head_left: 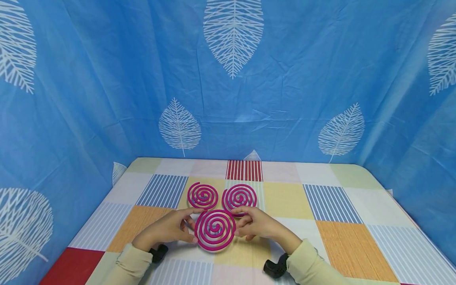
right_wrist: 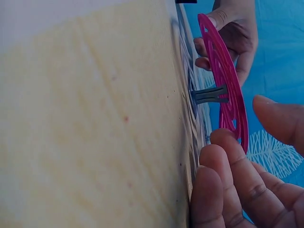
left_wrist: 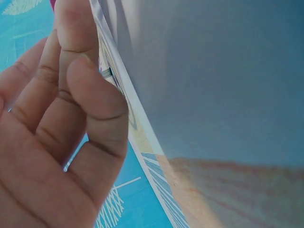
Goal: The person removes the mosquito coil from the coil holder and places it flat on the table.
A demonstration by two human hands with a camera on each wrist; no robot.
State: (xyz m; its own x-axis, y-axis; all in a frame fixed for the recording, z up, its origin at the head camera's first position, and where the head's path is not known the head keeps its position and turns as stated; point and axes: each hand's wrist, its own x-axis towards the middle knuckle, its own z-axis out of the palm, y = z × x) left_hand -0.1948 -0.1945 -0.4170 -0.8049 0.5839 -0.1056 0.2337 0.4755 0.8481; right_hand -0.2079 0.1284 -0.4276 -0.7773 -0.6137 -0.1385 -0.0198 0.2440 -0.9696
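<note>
A magenta mosquito coil (head_left: pixel 215 230) lies flat a little above the table, its middle on a small grey stand (right_wrist: pixel 209 95). My left hand (head_left: pixel 173 226) is at its left edge; the right wrist view shows that thumb above the rim and curled fingers below. On the right edge, my right hand (head_left: pixel 257 224) touches the rim with relaxed fingers (right_wrist: pixel 228 142), while its thumb hangs apart from the coil. In the left wrist view my left fingers (left_wrist: pixel 76 28) hide almost all of the coil. Two more mosquito coils sit just behind, at left (head_left: pixel 202 196) and right (head_left: pixel 240 199).
A patchwork-patterned cloth covers the table (head_left: pixel 285 198). Blue curtains (head_left: pixel 285 79) with white leaf prints hang behind and along both sides. Black wrist devices (head_left: pixel 276 267) sit under both forearms.
</note>
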